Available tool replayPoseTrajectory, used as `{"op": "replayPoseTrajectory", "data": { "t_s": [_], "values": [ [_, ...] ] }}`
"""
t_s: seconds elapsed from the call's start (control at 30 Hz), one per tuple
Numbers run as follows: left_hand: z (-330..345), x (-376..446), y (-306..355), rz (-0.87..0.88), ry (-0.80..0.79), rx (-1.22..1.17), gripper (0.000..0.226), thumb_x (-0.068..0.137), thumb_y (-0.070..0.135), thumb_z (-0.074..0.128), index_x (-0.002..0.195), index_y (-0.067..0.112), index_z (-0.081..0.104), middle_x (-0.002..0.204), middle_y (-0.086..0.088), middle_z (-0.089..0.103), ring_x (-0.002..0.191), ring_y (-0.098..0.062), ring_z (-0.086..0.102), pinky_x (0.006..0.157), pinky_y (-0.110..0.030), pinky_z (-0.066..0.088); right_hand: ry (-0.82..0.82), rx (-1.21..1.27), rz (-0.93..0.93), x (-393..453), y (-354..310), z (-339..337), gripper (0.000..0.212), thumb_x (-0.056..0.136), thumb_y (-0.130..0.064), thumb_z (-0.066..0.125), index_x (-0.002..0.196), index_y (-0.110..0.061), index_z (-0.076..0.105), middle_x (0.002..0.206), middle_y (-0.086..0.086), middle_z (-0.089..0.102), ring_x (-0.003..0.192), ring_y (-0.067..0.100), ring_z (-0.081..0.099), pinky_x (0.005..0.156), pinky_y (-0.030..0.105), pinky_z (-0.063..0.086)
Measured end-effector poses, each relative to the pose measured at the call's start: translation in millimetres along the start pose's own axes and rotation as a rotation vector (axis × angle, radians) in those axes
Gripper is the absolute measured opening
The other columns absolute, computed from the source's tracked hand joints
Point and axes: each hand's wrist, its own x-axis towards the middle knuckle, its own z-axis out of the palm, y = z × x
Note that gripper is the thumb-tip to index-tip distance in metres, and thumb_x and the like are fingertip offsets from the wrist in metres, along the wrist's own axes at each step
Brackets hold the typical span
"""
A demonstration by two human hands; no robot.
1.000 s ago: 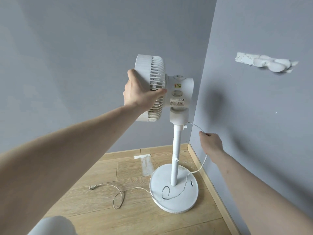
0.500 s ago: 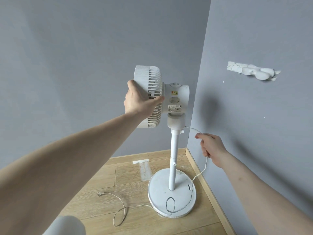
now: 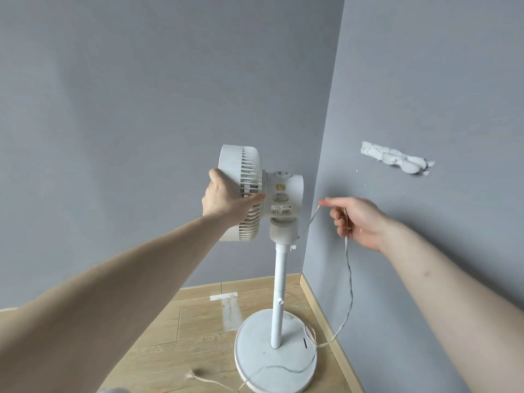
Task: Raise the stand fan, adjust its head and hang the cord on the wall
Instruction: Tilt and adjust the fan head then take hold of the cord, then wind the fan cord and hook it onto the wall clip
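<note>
We are looking into a corner where two grey walls (image 3: 141, 109) meet above a wooden floor (image 3: 181, 336). On the left, the left hand (image 3: 226, 198) is clasped around the rim of the fan head (image 3: 241, 191), thumb across the ribbed grille, fingers wrapped over the front edge. The fan (image 3: 279, 217) stands upright in the corner, its head turned to the left, on a white pole (image 3: 279, 293) rising from a round base (image 3: 272, 361) that rests flat on the floor. The cord (image 3: 349, 293) leaves the neck under the head, rises to the right hand (image 3: 358, 219), then drops along the right wall, crosses the base and trails left over the floor to the plug (image 3: 190, 375). The right hand grasps the cord, pinched at the extended fingertips and running through the curled fingers. Higher on the right wall sits a white hook strip (image 3: 397, 158), well apart from the hand.
</note>
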Motion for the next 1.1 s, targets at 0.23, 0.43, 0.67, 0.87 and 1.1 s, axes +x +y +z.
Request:
{"op": "replayPoseTrajectory", "data": {
  "t_s": [0.23, 0.43, 0.67, 0.87, 1.1],
  "values": [
    [3.7, 3.7, 0.9, -0.006, -0.003, 0.003, 0.082, 0.063, 0.059, 0.085, 0.107, 0.017, 0.03, 0.107, 0.003, 0.048, 0.107, -0.032, 0.054, 0.083, -0.038, 0.042, 0.009, -0.057, -0.027, 1.7, -72.7, -21.7, 0.032, 0.094, -0.018, 0.061, 0.124, -0.006, 0.067, 0.061, -0.007, 0.045, 0.046, 0.006, 0.034, 0.037, 0.015, 0.028],
    [8.6, 9.0, 7.9, -0.017, 0.022, 0.031, 0.089, 0.056, 0.059, 0.087, 0.108, 0.019, 0.028, 0.122, -0.001, 0.051, 0.109, -0.033, 0.057, 0.078, -0.039, 0.044, 0.073, -0.156, -0.112, 2.9, -131.0, -33.8, 0.03, 0.088, -0.019, 0.069, 0.116, -0.009, 0.073, 0.068, -0.006, 0.047, 0.047, 0.008, 0.025, 0.032, 0.018, 0.018],
    [11.0, 23.6, 20.7, 0.201, 0.16, 0.134, 0.13, 0.06, 0.063, 0.085, 0.155, 0.012, 0.012, 0.165, -0.007, 0.011, 0.152, -0.031, 0.012, 0.122, -0.047, 0.017, 0.286, -0.162, -0.21, 4.5, -176.2, -55.7, 0.023, 0.092, -0.013, 0.057, 0.11, -0.016, 0.071, 0.072, -0.004, 0.051, 0.044, 0.008, 0.019, 0.029, 0.018, 0.015],
    [33.8, 24.0, 69.5, 0.543, 0.082, 0.148, 0.056, 0.082, 0.041, 0.069, 0.131, 0.024, 0.051, 0.159, -0.002, 0.03, 0.151, -0.026, 0.017, 0.124, -0.043, 0.006, 0.403, -0.283, -0.309, 2.8, -191.9, -67.0, 0.022, 0.092, -0.01, 0.056, 0.104, -0.015, 0.073, 0.08, 0.001, 0.07, 0.04, 0.01, 0.021, 0.033, 0.018, 0.014],
    [86.8, 14.4, 123.7, 0.641, -0.443, 0.088, 0.044, 0.088, 0.025, 0.059, 0.132, 0.027, 0.058, 0.153, 0.009, 0.041, 0.135, -0.018, 0.045, 0.104, -0.029, 0.039, 0.533, -0.447, -0.416, 3.8, -189.1, -84.7, 0.023, 0.096, -0.011, 0.052, 0.099, -0.022, 0.071, 0.083, -0.007, 0.076, 0.06, 0.016, 0.035, 0.036, 0.018, 0.022]
  ]
}}
